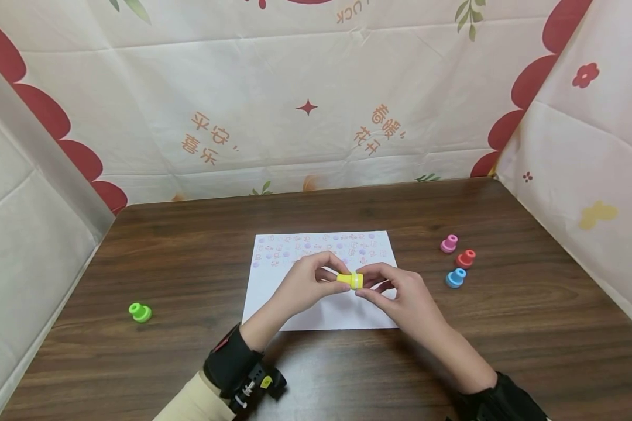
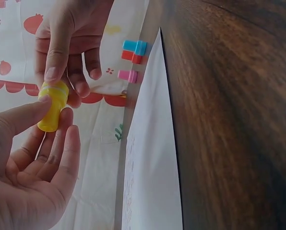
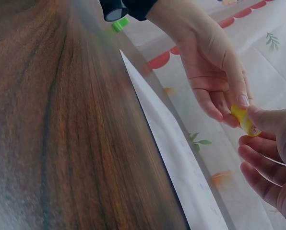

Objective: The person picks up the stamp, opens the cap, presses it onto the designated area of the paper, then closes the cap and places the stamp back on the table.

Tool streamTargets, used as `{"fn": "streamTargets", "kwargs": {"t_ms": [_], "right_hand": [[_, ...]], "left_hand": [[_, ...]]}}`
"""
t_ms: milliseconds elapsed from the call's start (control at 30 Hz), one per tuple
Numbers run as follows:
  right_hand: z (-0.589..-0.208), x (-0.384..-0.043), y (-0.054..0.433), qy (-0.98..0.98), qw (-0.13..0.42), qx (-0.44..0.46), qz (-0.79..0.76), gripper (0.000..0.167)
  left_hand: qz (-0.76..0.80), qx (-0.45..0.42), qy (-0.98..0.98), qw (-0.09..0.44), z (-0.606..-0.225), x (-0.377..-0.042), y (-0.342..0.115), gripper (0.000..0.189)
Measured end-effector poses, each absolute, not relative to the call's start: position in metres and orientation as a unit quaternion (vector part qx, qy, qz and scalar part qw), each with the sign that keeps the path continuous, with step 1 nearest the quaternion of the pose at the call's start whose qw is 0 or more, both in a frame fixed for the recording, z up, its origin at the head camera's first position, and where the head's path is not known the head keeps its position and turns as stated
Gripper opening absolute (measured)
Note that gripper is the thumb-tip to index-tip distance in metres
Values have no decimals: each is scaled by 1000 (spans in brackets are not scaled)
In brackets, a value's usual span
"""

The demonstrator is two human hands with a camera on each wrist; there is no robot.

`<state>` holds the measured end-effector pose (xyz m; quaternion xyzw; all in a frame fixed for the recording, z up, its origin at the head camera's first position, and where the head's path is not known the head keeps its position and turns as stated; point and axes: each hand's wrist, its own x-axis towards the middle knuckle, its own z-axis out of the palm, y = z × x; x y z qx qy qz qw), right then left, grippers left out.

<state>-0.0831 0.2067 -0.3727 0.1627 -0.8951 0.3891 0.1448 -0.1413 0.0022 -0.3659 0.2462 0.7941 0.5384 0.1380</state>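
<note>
Above the white paper (image 1: 305, 316), both hands meet at a small yellow stamp (image 1: 351, 280) that lies on its side in the head view. My left hand (image 1: 309, 282) pinches its narrower handle end between thumb and fingers. At the wider end, where a pale band runs round, my right hand (image 1: 404, 293) grips with thumb and fingertips. The left wrist view shows the yellow stamp (image 2: 52, 108) off the paper, the left thumb along its side. In the right wrist view, small marks show on the wide end of the stamp (image 3: 251, 128).
Rows of small pink and purple prints cover the paper's far part. To the right stand pink (image 1: 449, 244), red (image 1: 466, 258) and blue (image 1: 456, 278) stamps, close together. A green stamp (image 1: 140, 312) sits at the left. Printed cloth (image 1: 274, 140) walls the brown table (image 1: 189, 257).
</note>
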Motion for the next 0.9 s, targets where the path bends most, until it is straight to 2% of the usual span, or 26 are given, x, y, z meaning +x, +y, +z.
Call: {"fn": "streamTargets", "kwargs": {"t_ms": [533, 900], "right_hand": [[-375, -83, 202, -904, 141, 168, 366, 26], [-374, -83, 201, -904, 144, 205, 345, 39]], "left_hand": [[528, 254, 800, 129, -367, -137, 3, 16], [517, 265, 802, 138, -367, -134, 1, 21]]}}
